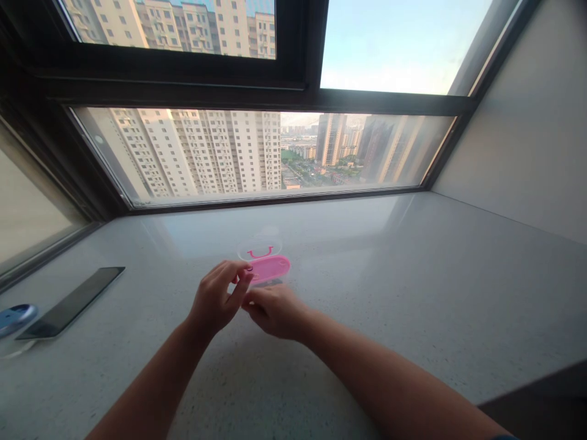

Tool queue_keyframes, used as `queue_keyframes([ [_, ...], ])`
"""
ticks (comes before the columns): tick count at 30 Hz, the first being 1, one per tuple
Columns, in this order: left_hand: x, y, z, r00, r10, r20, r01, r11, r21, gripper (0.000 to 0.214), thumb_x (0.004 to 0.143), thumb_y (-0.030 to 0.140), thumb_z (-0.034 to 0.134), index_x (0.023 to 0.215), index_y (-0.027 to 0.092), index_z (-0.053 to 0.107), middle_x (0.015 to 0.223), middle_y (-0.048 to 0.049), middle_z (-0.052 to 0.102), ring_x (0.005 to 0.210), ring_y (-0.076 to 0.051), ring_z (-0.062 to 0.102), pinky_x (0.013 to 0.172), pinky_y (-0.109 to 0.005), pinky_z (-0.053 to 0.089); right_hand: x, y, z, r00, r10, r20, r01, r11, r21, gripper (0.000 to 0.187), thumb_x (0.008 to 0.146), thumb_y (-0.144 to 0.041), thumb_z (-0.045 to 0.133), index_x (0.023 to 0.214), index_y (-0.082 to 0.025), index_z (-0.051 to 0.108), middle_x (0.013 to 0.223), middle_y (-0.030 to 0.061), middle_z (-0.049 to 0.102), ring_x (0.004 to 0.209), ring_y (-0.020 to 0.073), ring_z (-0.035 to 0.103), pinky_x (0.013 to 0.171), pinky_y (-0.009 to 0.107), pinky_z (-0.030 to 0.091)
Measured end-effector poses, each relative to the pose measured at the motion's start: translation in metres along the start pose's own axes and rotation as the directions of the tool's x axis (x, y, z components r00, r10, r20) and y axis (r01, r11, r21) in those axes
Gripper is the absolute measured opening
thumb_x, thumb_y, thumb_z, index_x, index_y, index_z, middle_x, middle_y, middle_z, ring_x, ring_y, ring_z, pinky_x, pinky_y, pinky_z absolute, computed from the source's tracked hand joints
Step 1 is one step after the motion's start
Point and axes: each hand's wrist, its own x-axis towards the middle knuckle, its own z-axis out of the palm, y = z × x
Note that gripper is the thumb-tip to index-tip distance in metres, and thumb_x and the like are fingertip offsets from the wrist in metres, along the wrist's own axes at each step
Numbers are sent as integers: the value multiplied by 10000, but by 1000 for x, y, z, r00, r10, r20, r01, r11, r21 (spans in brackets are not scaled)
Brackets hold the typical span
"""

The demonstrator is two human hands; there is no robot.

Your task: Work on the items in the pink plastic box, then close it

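A small pink oval case point(271, 267) with a clear lid and a pink U-shaped clasp point(260, 252) lies on the pale stone sill point(394, 275) in front of me. My left hand point(216, 301) curls at its near left edge, thumb and forefinger pinched against the pink part. My right hand point(275, 310) sits just below the case, fingers closed and meeting the left fingertips. Whatever lies between the fingertips is hidden.
A dark phone point(72, 302) lies flat at the left of the sill. A blue round object point(13, 318) sits at the far left edge. A large window point(257, 153) runs along the back; a grey wall point(518, 134) closes the right side.
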Motion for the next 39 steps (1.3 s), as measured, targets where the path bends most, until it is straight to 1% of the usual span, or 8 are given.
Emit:
queue_keyframes([
  [2,-1,1,1,999,51,3,-51,998,-38,178,824,184,540,988,161,605,780,-30,615,686,-128,547,685,-254,468,-1,0,-6,978,110,-179,-81,983,163,186,867,-249,461,918,-185,628,659,4,596,543,106,472,567,218,353],
  [4,-1,2,4,993,115,12,-113,990,-90,216,823,145,535,1023,175,610,854,-51,636,760,-138,575,729,-267,480,0,2,-10,931,223,-288,-135,946,296,188,873,-276,467,904,-173,621,598,-20,524,500,92,406,527,211,329],
  [6,-1,3,7,986,164,10,-161,978,-134,257,820,111,531,1050,192,613,924,-69,648,840,-150,593,774,-281,486,2,5,-12,892,300,-338,-163,911,379,168,858,-274,491,851,-164,617,556,-41,451,481,85,355,490,206,296],
  [9,-1,3,11,978,206,-24,-208,967,-146,292,805,79,549,1065,196,614,951,-77,658,875,-155,605,795,-285,491,3,9,-10,866,348,-360,-174,883,436,137,833,-256,521,808,-155,610,531,-57,394,478,79,331,468,200,270],
  [16,-4,0,13,979,189,-76,-193,980,-47,225,794,64,573,980,179,627,898,-60,679,856,-145,628,796,-252,490,3,8,-9,870,352,-345,-160,864,476,156,818,-269,553,786,-141,637,546,-37,470,488,81,361,468,202,293],
  [32,-6,6,15,995,99,-30,-102,986,-130,162,794,72,551,913,168,604,823,-33,636,722,-103,582,696,-211,480,4,13,-7,850,417,-323,-194,817,544,218,801,-324,597,742,-133,684,568,6,570,503,93,418,482,206,336],
  [35,-6,6,15,996,74,-39,-79,989,-127,135,790,82,558,891,162,598,803,-28,630,697,-100,574,678,-205,477,3,16,-9,887,360,-289,-185,851,492,230,814,-329,584,757,-129,683,561,-5,548,489,83,385,473,202,319],
  [39,-6,6,15,999,47,-20,-49,988,-147,120,788,90,562,880,158,597,773,-22,620,681,-101,567,672,-209,470,0,19,-16,957,163,-241,-77,940,332,202,848,-255,525,869,-137,688,580,-12,552,492,77,392,505,198,335],
])
